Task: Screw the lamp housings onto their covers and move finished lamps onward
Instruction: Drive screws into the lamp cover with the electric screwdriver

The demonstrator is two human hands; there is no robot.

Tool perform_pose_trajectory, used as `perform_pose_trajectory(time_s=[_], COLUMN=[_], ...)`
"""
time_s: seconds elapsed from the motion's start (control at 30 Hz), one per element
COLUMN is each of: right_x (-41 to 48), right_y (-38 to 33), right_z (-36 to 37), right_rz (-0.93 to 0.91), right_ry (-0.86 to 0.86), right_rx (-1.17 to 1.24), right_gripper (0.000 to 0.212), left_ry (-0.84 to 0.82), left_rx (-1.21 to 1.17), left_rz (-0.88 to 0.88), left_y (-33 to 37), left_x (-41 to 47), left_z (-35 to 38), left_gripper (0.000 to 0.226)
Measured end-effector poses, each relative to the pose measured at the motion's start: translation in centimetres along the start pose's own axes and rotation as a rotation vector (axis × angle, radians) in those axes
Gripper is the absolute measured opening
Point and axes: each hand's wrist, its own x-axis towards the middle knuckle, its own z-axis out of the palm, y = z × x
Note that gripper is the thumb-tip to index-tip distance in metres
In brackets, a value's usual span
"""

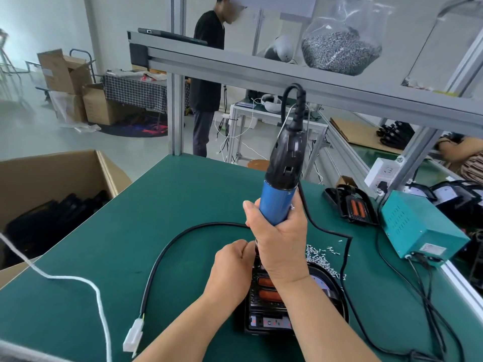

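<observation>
While the right hand (279, 239) grasps the driver (278, 205) by its blue barrel, top tilted toward 1 o'clock, the left hand (232, 270) sits curled at the driver's lower end. Cannot tell what it pinches. Both hands are over the lamp (266, 317), which lies on the table (170, 205) under the wrists. Loose screws (321, 259) at 2 o'clock, against the lamp's rim. Second lamp (351, 207) at 1 o'clock, well apart. Carton (52, 173) at 9 o'clock, dark parts inside.

left grip (232, 262) — low, pinching screwdriver (282, 173) tip | right grip (281, 241) — raised, wrapped round its handle | forearms converging
</observation>
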Motion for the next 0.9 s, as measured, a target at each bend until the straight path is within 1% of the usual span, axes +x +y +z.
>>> perform_pose_trajectory(time_s=[0.1, 0.2, 0.37, 0.5, 0.6, 0.67, 0.73, 0.83, 0.9], right_x=[-0.2, -0.1, -0.5, -0.1, 0.5, 0.8, 1.0, 1.2, 1.1], right_y=[0.0, 0.2, 0.5, 0.2, -0.4, -0.7, -1.0, -1.3, -1.3], right_z=[0.0, -0.3, -0.9, -1.9, -3.7, -5.4, -7.0, -9.3, -10.3], right_rz=[0.018, 0.041, 0.03, 0.033, 0.036, 0.041, 0.041, 0.027, 0.016], right_ry=[-0.011, 0.022, 0.064, 0.13, 0.229, 0.296, 0.352, 0.439, 0.495], right_rx=[-0.002, 0.013, -0.019, 0.012, 0.031, 0.039, 0.033, 0.019, 0.029], right_gripper=[0.025, 0.021, 0.022, 0.024, 0.027, 0.024, 0.023, 0.024, 0.025], left_ry=[-0.004, -0.01, -0.074, -0.042, -0.007, -0.019, -0.031, -0.067, -0.164], left_rx=[-0.016, -0.019, -0.02, 0.047, 0.1, 0.204, 0.39, 0.609, 0.685], left_rz=[-0.011, -0.017, -0.017, -0.017, -0.063, -0.07, -0.025, 0.088, 0.117], left_y=[0.0, 0.1, 0.2, 0.2, 0.1, 0.2, 1.0, 4.0, 5.9], left_x=[0.0, 0.0, 0.0, 0.3, 0.6, 0.6, 0.8, 1.8, 3.0], left_z=[-0.1, 0.0, 0.2, 0.5, 0.7, 0.2, -0.4, -0.1, 1.7], left_gripper=[0.033, 0.033, 0.032, 0.036, 0.039, 0.041, 0.041, 0.023, 0.016])
